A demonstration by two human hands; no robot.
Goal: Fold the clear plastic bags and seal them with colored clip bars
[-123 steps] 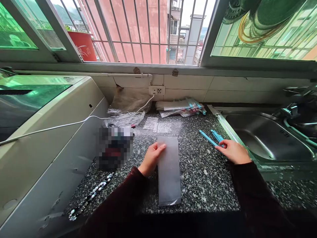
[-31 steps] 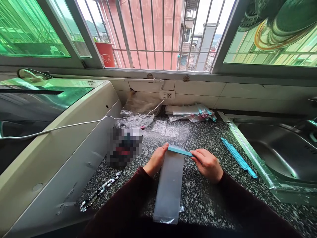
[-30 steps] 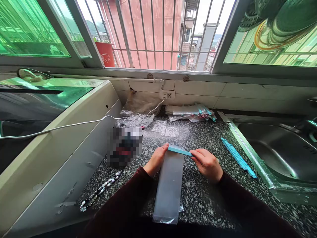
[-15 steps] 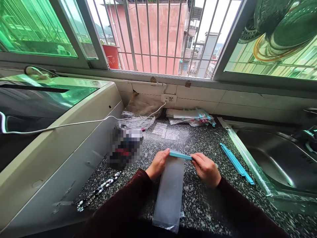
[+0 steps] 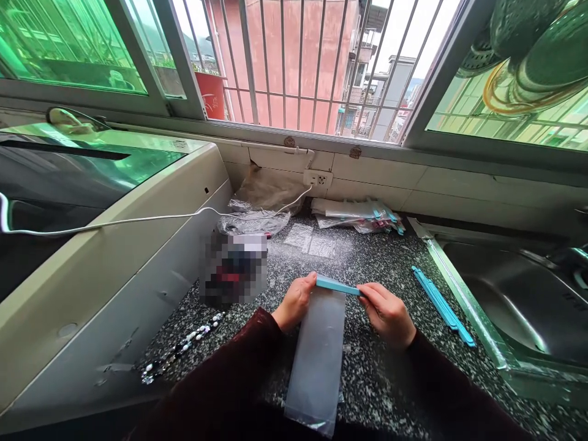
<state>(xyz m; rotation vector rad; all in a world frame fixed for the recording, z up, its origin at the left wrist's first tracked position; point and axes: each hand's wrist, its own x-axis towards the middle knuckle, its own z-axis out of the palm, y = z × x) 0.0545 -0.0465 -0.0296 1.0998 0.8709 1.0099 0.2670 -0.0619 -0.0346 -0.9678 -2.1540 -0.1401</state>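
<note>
A light-blue bag sealing clip (image 5: pixel 337 285) lies across the top edge of a long, clear plastic bag (image 5: pixel 316 361). My left hand (image 5: pixel 295 301) is closed, its thumb and fingers pinching the clip's left end and the bag's corner. At the other end, my right hand (image 5: pixel 387 311) pinches the clip's tip, a little beyond the bag's right edge. The bag hangs down toward me, over the speckled counter (image 5: pixel 367 380). Several more blue strips (image 5: pixel 443 306) lie in a bundle to the right of my right hand.
A steel sink (image 5: pixel 500 288) borders the right side. Filled plastic bags with blue clips (image 5: pixel 361 214) lie by the wall, near small clear packets (image 5: pixel 310 240). A beaded strand (image 5: pixel 186 343) and a pixelated item (image 5: pixel 234 269) are at left, beside a pale appliance (image 5: pixel 184 202) crossed by a white cable (image 5: pixel 138 219).
The camera view has shifted slightly, so the whole scene sits a little to the right. Both hands keep the same hold on the clip; little else differs.
</note>
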